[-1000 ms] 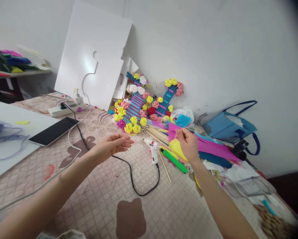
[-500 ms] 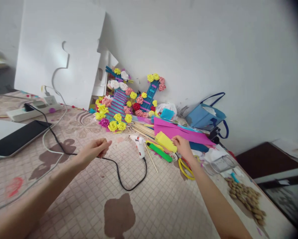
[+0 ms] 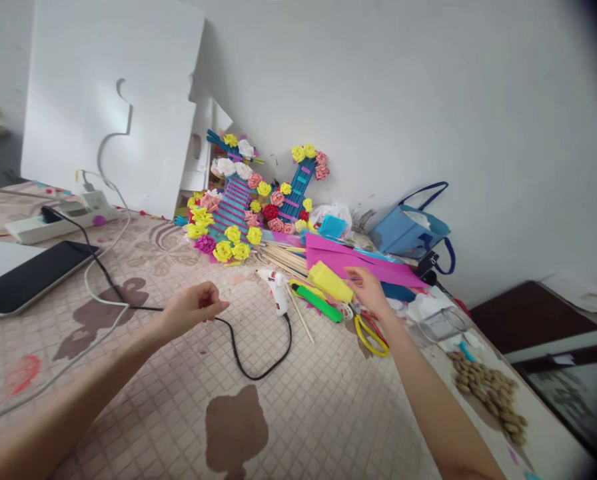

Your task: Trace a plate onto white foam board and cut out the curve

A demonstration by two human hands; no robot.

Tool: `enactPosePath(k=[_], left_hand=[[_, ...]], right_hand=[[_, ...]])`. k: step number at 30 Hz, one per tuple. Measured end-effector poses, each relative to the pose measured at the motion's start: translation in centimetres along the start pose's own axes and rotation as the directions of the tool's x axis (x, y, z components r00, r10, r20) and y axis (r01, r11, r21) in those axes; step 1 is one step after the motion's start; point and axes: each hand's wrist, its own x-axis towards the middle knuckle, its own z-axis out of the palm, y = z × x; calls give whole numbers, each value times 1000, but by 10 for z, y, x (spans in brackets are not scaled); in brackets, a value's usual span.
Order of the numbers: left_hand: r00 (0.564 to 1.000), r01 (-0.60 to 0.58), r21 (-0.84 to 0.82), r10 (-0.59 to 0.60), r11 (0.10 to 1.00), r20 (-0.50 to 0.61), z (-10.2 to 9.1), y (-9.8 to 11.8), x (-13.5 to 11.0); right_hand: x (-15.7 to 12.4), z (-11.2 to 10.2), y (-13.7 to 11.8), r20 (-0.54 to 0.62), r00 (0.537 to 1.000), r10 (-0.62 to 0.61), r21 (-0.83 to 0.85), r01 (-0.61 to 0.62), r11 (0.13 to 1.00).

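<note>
White foam board, very big, leans on the wall at the back. Under everything is the table, with a pinkish cloth of little squares and brown shapes.

A flower craft made of blue sticks with yellow, pink and white paper roses stands against the wall. To the right of it lie a flat pink paper sheet and a blue bag with dark handles. A black phone lies far to the left.

The left hand hangs over the middle of the table. Its fingers are curled in and the thumb meets a fingertip. If something is pinched in there, it is too small to see. A black cord runs just past this hand and loops over to a white glue gun lying on the cloth.

The right hand is open with its fingers spread, and it holds nothing. It is just beside a yellow piece that rests on the near edge of the pink sheet. I cannot tell if the fingers touch it.

Yellow scissors lie by the right wrist. A green marker lies just in front of the yellow piece.
</note>
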Motion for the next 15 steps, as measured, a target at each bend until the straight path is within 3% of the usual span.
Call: enactPosePath(k=[3, 5, 8, 11, 15], left_hand=[[999, -32, 53, 32, 998, -1, 0, -5, 1], [999, -35, 124, 36, 992, -8, 0, -6, 1], [999, -46, 177, 46, 983, 7, -1, -5, -2], [998, -61, 228, 61, 972, 10, 0, -3, -3], [998, -51, 291, 61, 955, -26, 0, 0, -6]], right_hand=[[-6, 4, -14, -104, 993, 57, -41, -61, 997], [-13, 12, -29, -94, 994, 56, -34, -59, 998], [-28, 31, -58, 98, 995, -20, 100, 10, 995], [-41, 55, -84, 265, 961, -74, 199, 21, 980], [-46, 85, -104, 321, 939, -123, 202, 59, 978]])
